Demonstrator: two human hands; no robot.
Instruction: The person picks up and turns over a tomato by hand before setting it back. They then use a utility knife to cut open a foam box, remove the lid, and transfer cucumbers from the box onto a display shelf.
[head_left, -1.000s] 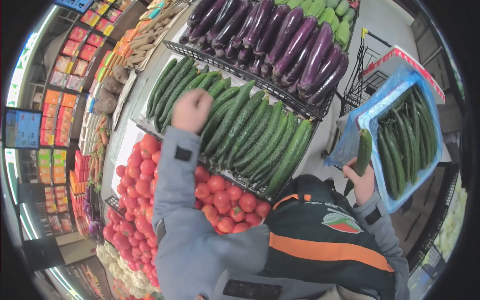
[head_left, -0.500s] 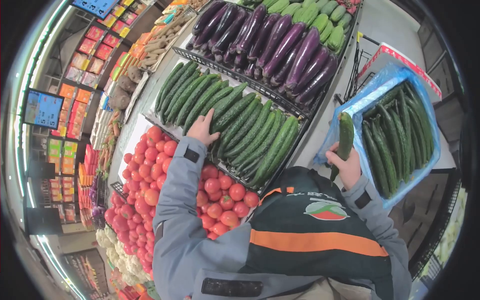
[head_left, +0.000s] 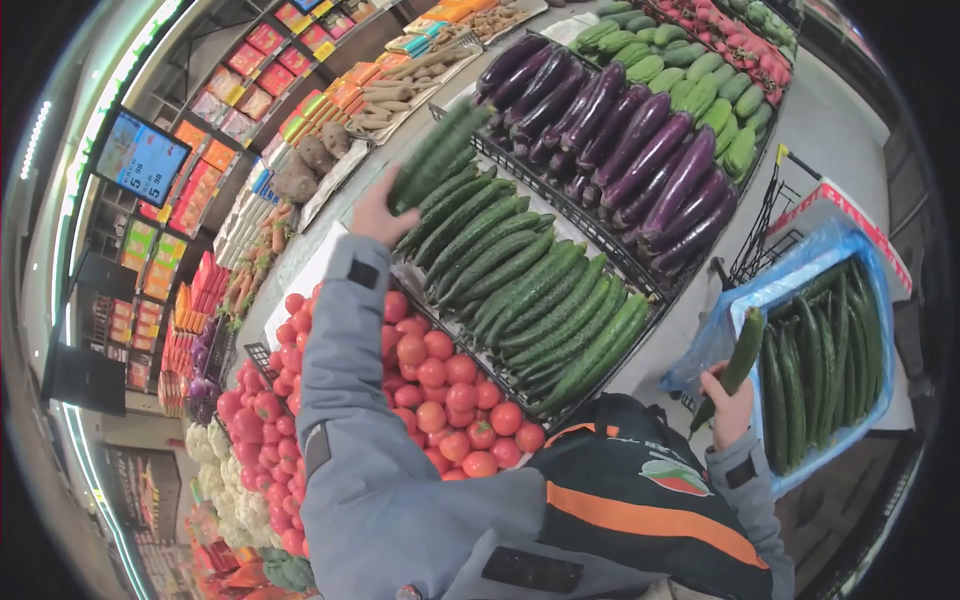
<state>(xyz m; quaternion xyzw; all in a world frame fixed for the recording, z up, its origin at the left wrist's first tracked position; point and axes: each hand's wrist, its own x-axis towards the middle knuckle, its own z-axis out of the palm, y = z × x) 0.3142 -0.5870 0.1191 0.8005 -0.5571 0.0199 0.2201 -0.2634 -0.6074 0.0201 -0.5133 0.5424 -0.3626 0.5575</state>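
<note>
My left hand (head_left: pixel 378 212) is at the far left end of a row of cucumbers (head_left: pixel 515 260) in a black crate. Its fingers are closed round a cucumber (head_left: pixel 440 145), which is smeared by motion and tilts up and away over the row's end. On the other side, my right hand (head_left: pixel 730 402) grips a single cucumber (head_left: pixel 742 355) upright at a slant. Beside it stands a box lined with blue plastic (head_left: pixel 690 350), in which more cucumbers (head_left: pixel 825 360) lie side by side.
Tomatoes (head_left: pixel 460 395) are heaped just in front of the cucumber crate. Eggplants (head_left: pixel 640 130) fill the crate behind it, with light green gourds (head_left: pixel 700 90) beyond. Cauliflower (head_left: pixel 215 470) lies at the lower left. A wire cart (head_left: pixel 770 240) stands behind the lined box.
My left hand has gone from the middle of the cucumber row to its far left end, now with a cucumber in it. My right hand still holds its cucumber. The view has shifted.
</note>
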